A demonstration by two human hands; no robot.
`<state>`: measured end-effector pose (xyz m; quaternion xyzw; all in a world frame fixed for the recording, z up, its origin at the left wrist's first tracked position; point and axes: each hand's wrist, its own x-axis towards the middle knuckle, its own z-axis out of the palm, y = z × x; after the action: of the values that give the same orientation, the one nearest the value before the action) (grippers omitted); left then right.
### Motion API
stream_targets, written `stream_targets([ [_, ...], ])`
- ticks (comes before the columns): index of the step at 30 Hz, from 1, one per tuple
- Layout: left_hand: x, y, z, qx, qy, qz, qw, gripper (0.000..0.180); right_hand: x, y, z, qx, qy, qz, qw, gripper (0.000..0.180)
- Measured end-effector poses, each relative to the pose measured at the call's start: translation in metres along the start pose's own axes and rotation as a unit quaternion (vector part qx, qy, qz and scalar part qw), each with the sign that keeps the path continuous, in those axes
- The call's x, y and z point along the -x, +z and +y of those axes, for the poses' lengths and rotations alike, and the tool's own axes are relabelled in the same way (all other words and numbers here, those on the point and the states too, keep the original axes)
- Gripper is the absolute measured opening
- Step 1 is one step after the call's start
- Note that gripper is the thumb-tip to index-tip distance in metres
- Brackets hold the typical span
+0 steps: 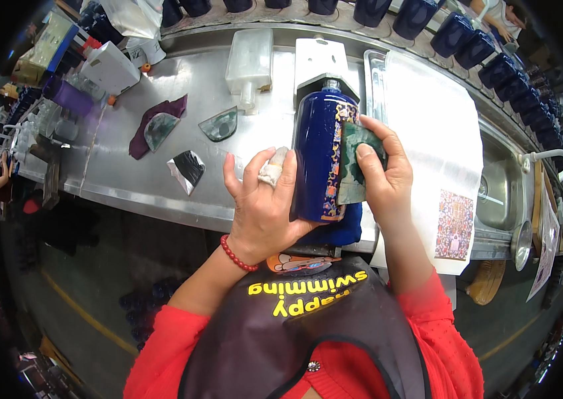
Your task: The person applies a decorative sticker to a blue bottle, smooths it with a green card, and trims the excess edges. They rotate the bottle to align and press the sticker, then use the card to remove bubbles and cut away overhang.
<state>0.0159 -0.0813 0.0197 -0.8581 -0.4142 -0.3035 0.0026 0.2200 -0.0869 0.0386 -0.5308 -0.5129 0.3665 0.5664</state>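
Observation:
A dark blue glass bottle (315, 146) lies with its clear neck pointing away from me. Down its right side runs a colourful floral decal strip (335, 159). My left hand (261, 193) cups the bottle's lower left side, the thumb at its base and the fingers spread; one finger wears a white wrap. In my right hand (388, 166) is a green marbled scraper (353, 163), pinched between thumb and fingers, its edge against the decal strip. A blue cloth (344, 229) shows below the bottle's base.
Left on the metal bench (182, 73) lie two more scrapers, one being a green scraper (219, 124), and a dark shiny piece (187, 170). A clear square bottle (249, 63) stands behind. At right are white sheets (428, 133) and a sink (497, 193). Blue vessels (414, 18) line the back.

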Motion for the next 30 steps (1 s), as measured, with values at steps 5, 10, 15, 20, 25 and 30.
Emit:
stream_targets([
  [5, 0.000, -0.002, 0.001, 0.007, -0.002, -0.010, 1.000, 0.097, -0.012, 0.000, -0.009, 0.055, -0.045, -0.013, 0.997, 0.034],
  [10, -0.001, -0.004, 0.002, 0.015, -0.008, -0.017, 1.000, 0.098, -0.027, -0.003, -0.003, -0.075, 0.015, 0.046, 0.996, 0.035],
  [15, -0.002, -0.005, 0.001, -0.001, -0.009, -0.031, 0.999, 0.102, -0.038, -0.005, -0.001, -0.034, 0.045, 0.014, 0.998, 0.036],
  [20, -0.002, -0.005, 0.001, -0.002, -0.004, -0.032, 0.999, 0.102, -0.049, -0.005, -0.007, 0.000, 0.045, -0.012, 0.999, 0.037],
  [25, -0.002, -0.004, 0.001, 0.011, -0.011, -0.031, 0.999, 0.102, -0.057, -0.001, -0.011, 0.037, 0.038, -0.023, 0.998, 0.036],
  [30, 0.000, -0.004, 0.001, 0.001, -0.010, -0.034, 0.999, 0.102, -0.056, -0.008, -0.011, -0.018, 0.051, -0.013, 0.998, 0.035],
])
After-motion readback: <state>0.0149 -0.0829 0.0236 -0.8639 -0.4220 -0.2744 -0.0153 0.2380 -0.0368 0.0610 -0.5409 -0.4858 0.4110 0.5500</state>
